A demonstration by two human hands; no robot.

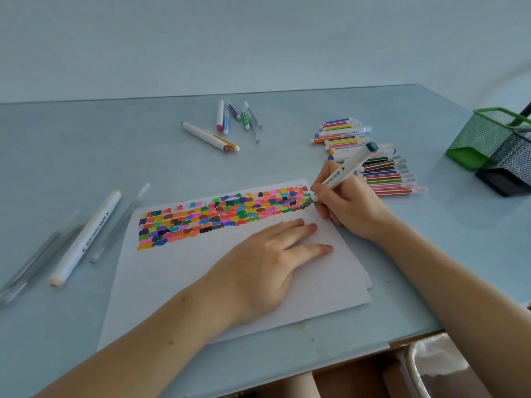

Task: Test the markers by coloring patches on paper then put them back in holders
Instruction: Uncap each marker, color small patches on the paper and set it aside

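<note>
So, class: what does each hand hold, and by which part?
Right hand grips the white marker low on its barrel, near the tip. Left hand holds nothing; it presses the paper.

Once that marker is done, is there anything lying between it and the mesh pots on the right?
Yes. The pile of striped markers lies on the table between the white marker in the right hand and the green holder; lifting it over should clear them.

1. The light is soft, even and a bit cool and blue.
2. The table [86,145] has no bright glare.
3. Only faint, soft shadows lie beside the paper [218,285].
4. Left of the paper, the pens [34,262] look blurry.
5. The table's far edge bends, since the wide picture curves near its sides.
</note>
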